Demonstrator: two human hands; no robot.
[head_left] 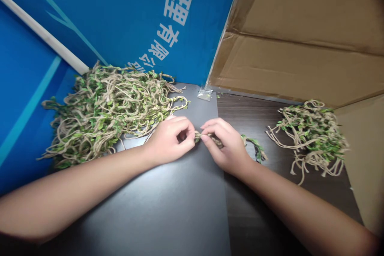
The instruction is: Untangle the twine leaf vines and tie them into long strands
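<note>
Between my two hands runs a braided twine cord with green leaves [253,143]. My left hand [171,138] pinches it with thumb and forefinger at the left end of the visible stretch. Close by on the right, my right hand [225,143] grips the same cord between thumb and fingertips. Part of the cord is hidden under the right hand, and its leafy end comes out beyond that hand onto the dark wood surface. A big heap of similar leafy twine cords [120,104] lies just behind and left of my left hand.
A smaller pile of leafy cords [315,140] lies at the right on the dark wood tabletop [249,208]. A small clear plastic packet [205,94] sits at the back of the grey mat [156,212]. Blue printed panels [120,16] and cardboard [300,64] stand behind.
</note>
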